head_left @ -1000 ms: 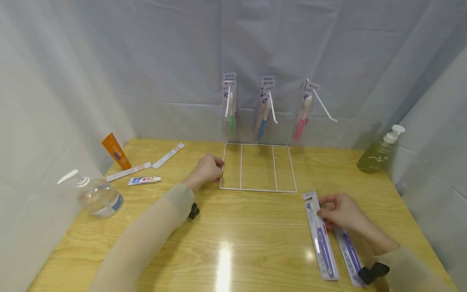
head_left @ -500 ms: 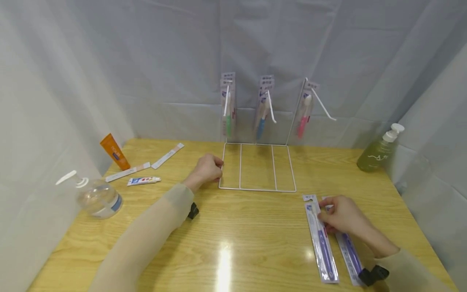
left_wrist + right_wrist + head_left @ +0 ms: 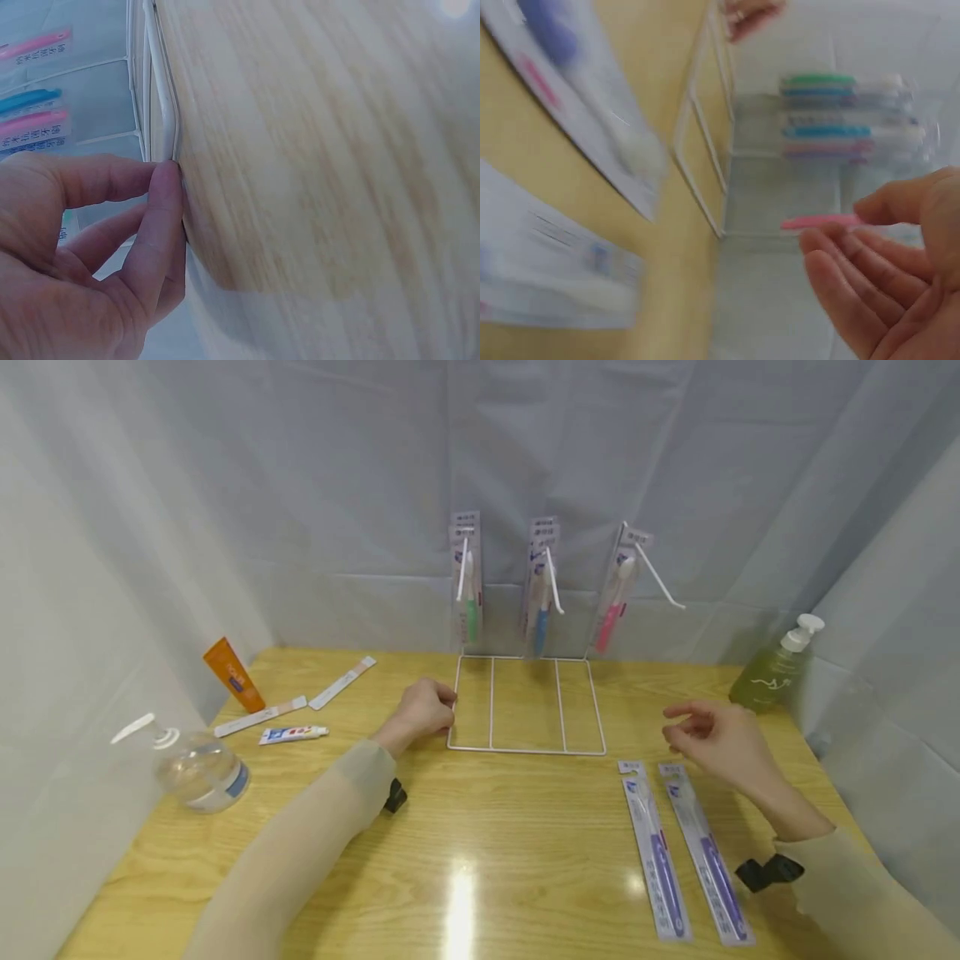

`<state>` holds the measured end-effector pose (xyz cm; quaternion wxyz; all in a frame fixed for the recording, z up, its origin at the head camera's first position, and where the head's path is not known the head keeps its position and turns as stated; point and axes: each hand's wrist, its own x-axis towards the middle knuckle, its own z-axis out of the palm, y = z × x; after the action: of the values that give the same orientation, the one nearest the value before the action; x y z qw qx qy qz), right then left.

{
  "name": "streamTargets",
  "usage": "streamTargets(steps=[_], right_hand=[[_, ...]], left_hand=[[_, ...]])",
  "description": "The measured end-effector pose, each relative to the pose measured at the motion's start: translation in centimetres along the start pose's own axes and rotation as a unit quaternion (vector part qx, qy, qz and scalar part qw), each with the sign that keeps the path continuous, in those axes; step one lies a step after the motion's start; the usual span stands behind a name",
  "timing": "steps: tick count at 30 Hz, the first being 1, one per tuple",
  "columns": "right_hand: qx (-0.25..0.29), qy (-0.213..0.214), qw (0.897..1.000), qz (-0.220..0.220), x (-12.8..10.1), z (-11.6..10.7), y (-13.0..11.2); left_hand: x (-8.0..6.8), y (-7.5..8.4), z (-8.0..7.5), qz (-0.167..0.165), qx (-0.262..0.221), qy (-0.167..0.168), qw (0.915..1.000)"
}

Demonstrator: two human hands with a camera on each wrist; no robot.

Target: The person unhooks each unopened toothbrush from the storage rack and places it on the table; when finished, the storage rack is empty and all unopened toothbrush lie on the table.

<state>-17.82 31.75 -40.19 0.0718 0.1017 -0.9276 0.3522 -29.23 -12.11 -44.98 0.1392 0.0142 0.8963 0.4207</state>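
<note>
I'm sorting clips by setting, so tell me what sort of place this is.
Probably a mock shop display, staged rather than a real store: packaged toothbrushes hang from a white wire rack, and plain pale cloth closes off the back and both sides of the wooden table.

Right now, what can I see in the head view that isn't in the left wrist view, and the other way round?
Only the head view shows the right hand, two purple brushes, the clear bottle, the green bottle, the orange tube, the toothpaste and two strips.

Only the left wrist view shows a pink handle next to the blue brush.

Both show the left hand holding the rack by its edge, the table, that blue brush and another pink brush.
</note>
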Motion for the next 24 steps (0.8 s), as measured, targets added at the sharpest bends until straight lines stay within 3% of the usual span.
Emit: streamTargets(steps=[3,7,17,24], right_hand=[[0.048,0.042,0.998,-0.005,2.5,-1.1,0.0],[0.111,0.066,0.992,0.017,6.0,-1.9,0.1],[0.223,0.073,0.970,0.068,12.9,-1.7,-0.1],[0.299,0.080,0.949,0.058,15.7,-1.3,-0.1]], left_hand=[[0.0,-0.2,-0.1,0.000,-0.008,0.000,1.0000],[0.0,-0.4,-0.1,0.001,-0.022,-0.001,0.9998],[-0.4,-0.2,-0.2,-0.006,-0.043,0.004,0.9991],[-0.2,-0.1,0.1,-0.008,-0.045,0.004,0.9990]])
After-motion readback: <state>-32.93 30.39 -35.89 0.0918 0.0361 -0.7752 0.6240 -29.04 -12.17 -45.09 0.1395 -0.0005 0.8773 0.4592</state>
